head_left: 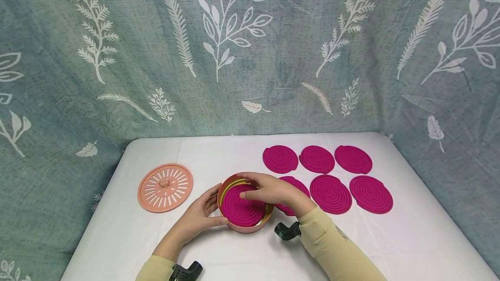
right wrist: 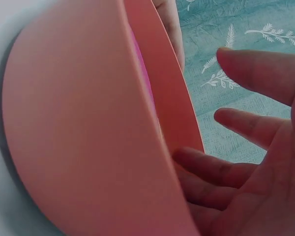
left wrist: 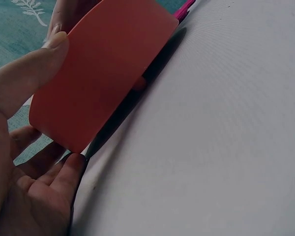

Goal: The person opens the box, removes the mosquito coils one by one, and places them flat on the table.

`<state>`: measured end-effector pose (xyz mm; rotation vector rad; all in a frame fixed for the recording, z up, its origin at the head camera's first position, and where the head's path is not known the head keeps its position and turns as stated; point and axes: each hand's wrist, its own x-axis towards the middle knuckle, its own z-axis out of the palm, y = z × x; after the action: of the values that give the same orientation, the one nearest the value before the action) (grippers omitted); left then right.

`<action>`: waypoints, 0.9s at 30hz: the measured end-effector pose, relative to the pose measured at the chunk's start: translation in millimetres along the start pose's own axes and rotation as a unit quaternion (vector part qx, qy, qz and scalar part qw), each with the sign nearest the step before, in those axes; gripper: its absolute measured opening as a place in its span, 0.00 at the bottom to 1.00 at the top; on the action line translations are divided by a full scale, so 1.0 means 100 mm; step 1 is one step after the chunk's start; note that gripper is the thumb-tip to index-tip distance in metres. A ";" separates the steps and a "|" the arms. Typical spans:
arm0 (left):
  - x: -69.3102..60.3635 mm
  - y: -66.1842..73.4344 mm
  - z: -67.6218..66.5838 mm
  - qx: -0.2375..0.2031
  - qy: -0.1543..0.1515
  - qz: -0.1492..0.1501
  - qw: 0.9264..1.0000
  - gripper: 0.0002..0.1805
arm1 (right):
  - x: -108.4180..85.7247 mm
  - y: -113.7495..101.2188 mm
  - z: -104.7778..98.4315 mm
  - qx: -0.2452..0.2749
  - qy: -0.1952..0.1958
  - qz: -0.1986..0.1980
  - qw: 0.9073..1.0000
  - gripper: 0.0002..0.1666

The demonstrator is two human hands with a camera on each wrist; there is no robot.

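Observation:
A round coral-pink tin [head_left: 245, 230] stands at the table's front middle. In it lies a magenta mosquito coil [head_left: 238, 211], with a yellow ring [head_left: 225, 190] showing around its edge. My left hand [head_left: 201, 214] holds the tin from the left, its thumb at the near side and fingers along the far side. The left wrist view shows that thumb against the tin's outer wall [left wrist: 103, 64]. Over the tin's right side reaches my right hand [head_left: 267, 188]. Its fingers are spread and fairly straight in the right wrist view, some tips inside the rim, with nothing seen between them.
To the right, several magenta mosquito coils [head_left: 331, 194] lie flat in two rows on the white table [head_left: 218, 255]. One coil [head_left: 293, 185] is partly hidden under my right arm. A slotted coral lid [head_left: 150, 181] with a small metal clip lies on the left.

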<state>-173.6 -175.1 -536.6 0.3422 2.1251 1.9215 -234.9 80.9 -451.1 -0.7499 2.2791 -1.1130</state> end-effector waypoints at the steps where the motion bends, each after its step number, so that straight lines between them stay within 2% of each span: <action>1: 0.00 0.00 0.00 0.000 0.000 -0.001 1.000 0.57 | 0.00 0.01 0.00 0.005 0.001 -0.001 1.000 0.37; 10: 0.00 0.01 0.01 -0.004 0.001 -0.006 1.000 0.57 | 0.00 0.07 -0.01 0.016 0.025 -0.003 1.000 0.36; 22: 0.00 0.01 0.01 -0.007 -0.001 -0.007 1.000 0.56 | -0.02 0.09 -0.02 0.032 0.085 -0.013 0.996 0.31; 27: 0.00 0.01 0.00 -0.011 -0.003 -0.004 1.000 0.56 | -0.03 0.08 -0.03 0.037 0.093 -0.014 0.995 0.31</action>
<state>-173.7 -174.5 -535.5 0.3336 2.0975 1.9349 -236.9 88.3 -455.6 -0.6754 2.3706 -1.3210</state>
